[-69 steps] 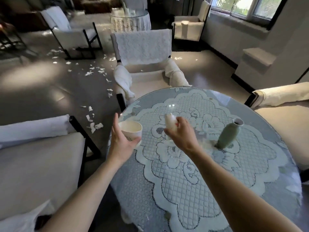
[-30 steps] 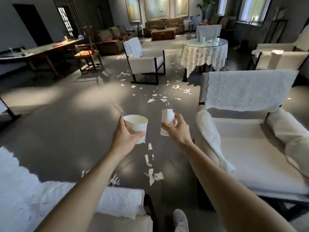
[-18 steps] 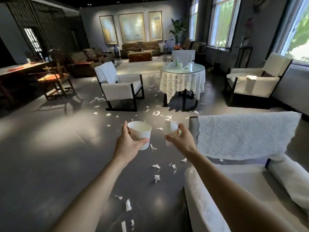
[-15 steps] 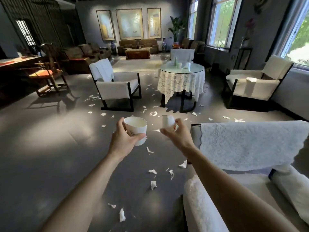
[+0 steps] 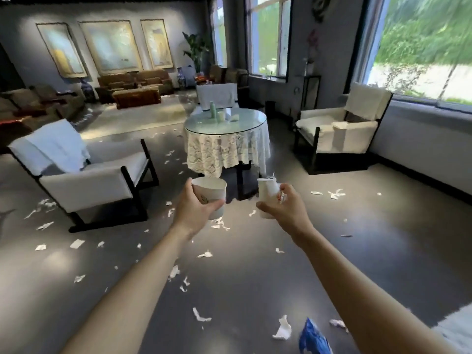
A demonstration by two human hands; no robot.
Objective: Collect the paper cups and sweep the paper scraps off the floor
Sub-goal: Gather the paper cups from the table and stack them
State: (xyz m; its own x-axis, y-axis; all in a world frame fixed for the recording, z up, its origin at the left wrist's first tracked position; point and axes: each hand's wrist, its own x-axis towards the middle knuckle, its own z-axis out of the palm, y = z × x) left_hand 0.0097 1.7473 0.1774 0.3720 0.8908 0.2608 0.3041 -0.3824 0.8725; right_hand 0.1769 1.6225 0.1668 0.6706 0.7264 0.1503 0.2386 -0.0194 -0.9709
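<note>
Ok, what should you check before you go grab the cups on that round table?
1. Left hand holds its paper cup upright: ok.
2. Right hand grips the squashed cup: ok.
3. A hand free for more cups: not ok, both full.
4. Floor to the round table free of furniture: ok, only paper scraps.
5. How many cups on the table: cannot tell, too blurred.

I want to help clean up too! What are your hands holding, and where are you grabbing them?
The left hand holds an open paper cup by its side wall. The right hand grips a crumpled paper cup around its lower half.
</note>
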